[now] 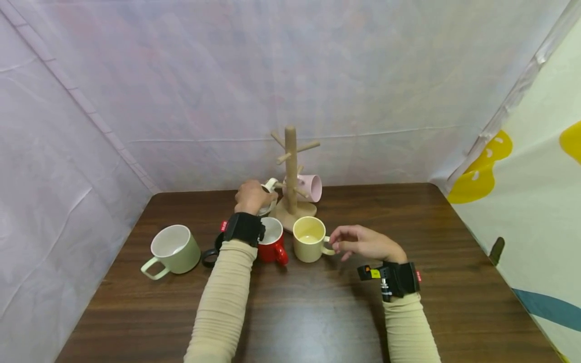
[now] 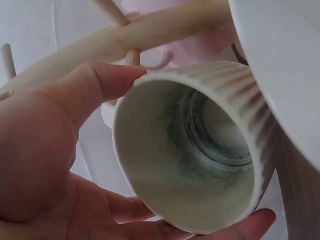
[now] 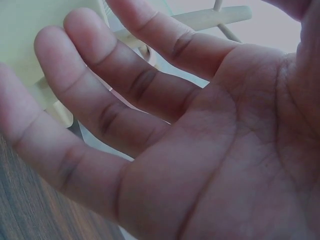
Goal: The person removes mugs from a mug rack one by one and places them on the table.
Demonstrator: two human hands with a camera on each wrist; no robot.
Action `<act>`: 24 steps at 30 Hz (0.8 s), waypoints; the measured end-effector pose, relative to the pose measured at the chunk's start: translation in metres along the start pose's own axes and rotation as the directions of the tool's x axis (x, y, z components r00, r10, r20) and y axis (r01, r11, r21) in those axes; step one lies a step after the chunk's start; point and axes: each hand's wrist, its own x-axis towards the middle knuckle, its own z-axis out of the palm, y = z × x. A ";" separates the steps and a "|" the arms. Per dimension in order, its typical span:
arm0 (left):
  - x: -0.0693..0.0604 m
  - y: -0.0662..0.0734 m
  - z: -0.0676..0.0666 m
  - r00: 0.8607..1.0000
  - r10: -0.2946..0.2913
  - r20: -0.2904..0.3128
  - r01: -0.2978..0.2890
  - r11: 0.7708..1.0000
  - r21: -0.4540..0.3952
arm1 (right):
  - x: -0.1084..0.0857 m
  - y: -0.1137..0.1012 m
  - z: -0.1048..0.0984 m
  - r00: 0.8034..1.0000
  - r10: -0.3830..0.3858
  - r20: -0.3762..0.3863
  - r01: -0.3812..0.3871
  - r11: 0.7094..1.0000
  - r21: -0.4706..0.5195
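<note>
Two hands work over a brown table [image 1: 327, 317]. Left hand [image 1: 253, 196] grips a white mug [image 2: 200, 150] by its rim and side, thumb opposite fingers, at the far side, just left of the wooden rack [image 1: 291, 166]. The left wrist view reveals its ribbed outside and grey-marked inside, which the head view mostly hides; whether its handle is on a peg, I cannot tell. Right hand [image 1: 365, 243] is loosely open and holds nothing, fingertips at the handle of a yellow mug [image 1: 307, 246]; contact is unclear. The right wrist view adds its bare palm. Farther out, the head view has a red mug [image 1: 269, 250] left of the yellow one, a green mug [image 1: 178, 252] far left, and a pink mug [image 1: 312, 188] on the rack.
</note>
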 end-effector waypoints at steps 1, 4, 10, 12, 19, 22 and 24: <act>0.000 -0.001 -0.001 1.000 -0.003 -0.001 0.003 1.000 -0.002 | 0.000 0.000 0.000 1.000 -0.001 0.000 0.001 1.000 0.001; 0.001 -0.005 -0.005 1.000 -0.022 0.002 0.022 1.000 -0.019 | 0.000 0.000 0.001 1.000 0.003 -0.001 -0.003 1.000 -0.001; 0.001 -0.015 -0.014 0.998 -0.054 0.014 0.055 0.997 -0.061 | 0.001 0.000 0.001 1.000 0.007 0.003 -0.007 1.000 -0.006; 0.002 -0.019 -0.017 0.998 -0.064 0.017 0.065 0.996 -0.067 | 0.002 0.001 0.001 1.000 0.001 0.007 -0.001 1.000 -0.008; -0.002 -0.030 -0.029 0.990 -0.139 0.016 0.140 0.981 -0.135 | 0.002 0.003 0.001 1.000 -0.014 0.013 0.014 1.000 -0.002; -0.004 -0.034 -0.036 0.988 -0.153 0.024 0.155 0.977 -0.144 | 0.002 0.002 0.001 1.000 -0.012 0.001 0.012 1.000 0.008; -0.006 -0.036 -0.040 0.988 -0.152 0.028 0.155 0.978 -0.139 | 0.001 0.002 0.001 1.000 -0.014 -0.007 0.014 1.000 0.009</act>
